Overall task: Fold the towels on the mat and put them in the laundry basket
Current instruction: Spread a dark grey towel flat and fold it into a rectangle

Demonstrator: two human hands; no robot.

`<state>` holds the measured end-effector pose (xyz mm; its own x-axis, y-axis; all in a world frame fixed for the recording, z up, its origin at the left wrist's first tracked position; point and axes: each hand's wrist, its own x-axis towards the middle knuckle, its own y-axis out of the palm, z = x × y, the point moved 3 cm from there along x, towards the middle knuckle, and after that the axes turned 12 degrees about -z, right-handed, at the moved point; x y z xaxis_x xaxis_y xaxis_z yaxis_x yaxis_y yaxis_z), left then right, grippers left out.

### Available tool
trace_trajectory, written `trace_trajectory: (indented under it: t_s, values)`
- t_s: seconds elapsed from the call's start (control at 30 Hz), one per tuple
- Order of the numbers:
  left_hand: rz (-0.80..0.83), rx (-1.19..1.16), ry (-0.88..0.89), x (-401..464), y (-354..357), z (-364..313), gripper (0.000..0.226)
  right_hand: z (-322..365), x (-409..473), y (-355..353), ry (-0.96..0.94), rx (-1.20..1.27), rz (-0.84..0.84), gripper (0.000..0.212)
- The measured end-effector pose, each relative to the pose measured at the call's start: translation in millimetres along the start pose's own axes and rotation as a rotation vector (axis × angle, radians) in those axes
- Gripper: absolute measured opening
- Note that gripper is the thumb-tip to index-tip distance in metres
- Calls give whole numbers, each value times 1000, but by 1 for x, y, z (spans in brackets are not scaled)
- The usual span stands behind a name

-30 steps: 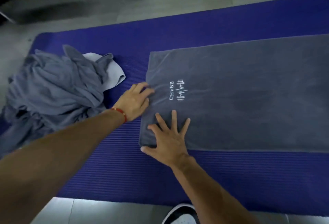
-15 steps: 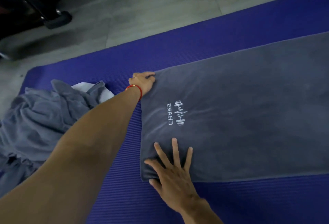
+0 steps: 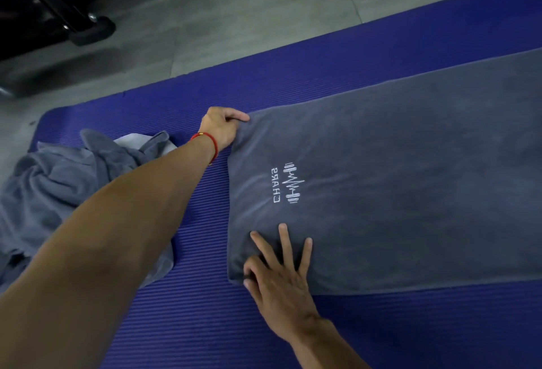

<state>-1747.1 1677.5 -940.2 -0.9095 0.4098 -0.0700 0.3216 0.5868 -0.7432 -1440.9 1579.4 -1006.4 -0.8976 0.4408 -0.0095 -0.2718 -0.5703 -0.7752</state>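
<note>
Up to the far corner of the grey towel (image 3: pixel 396 187) goes our left hand (image 3: pixel 221 126), pinching it, while our right hand (image 3: pixel 281 275) presses the near corner, fingers spread wide on the mat (image 3: pixel 205 324)

Only one bit of text can be made out: white embroidered lettering (image 3: pixel 275 185) stitched on the flat grey towel (image 3: pixel 396 192), near its short left edge. It's seen sideways and mirrored, and roughly "CHARG" can be read, though the last letter isn't certain. Just beside the lettering, on the side farther from that edge, a white logo (image 3: pixel 293 183) is stitched: a zigzag pulse line capped with barbell-like bars. Nothing else readable is shown.
</note>
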Motion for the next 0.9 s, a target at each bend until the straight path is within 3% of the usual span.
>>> trace_trajectory:
  t_s: [0.2, 0.3, 0.37, 0.43, 0.6, 0.73, 0.9]
  values:
    - [102, -111, 67, -30, -23, -50, 31, -16, -1, -45, 247, 414, -211, 9]
    - [139, 62, 324, -40, -26, -82, 35, -48, -5, -108, 393, 480, -324, 2]
    - [87, 195, 509, -45, -26, -108, 34, -78, -10, -164, 486, 478, -391, 21]
    - [50, 218, 605, -50, -22, -139, 31, -108, -22, -224, 579, 471, -498, 28]
    - [-9, 240, 785, -71, 17, -237, 23, -181, -79, -352, 673, 453, -649, 20]
    - [-18, 130, 808, -102, 74, -316, 23, -215, -138, -430, 693, 492, -766, 39]
    - [90, -104, 653, -139, 167, -398, 14, -284, -213, -470, 813, 506, -890, 21]
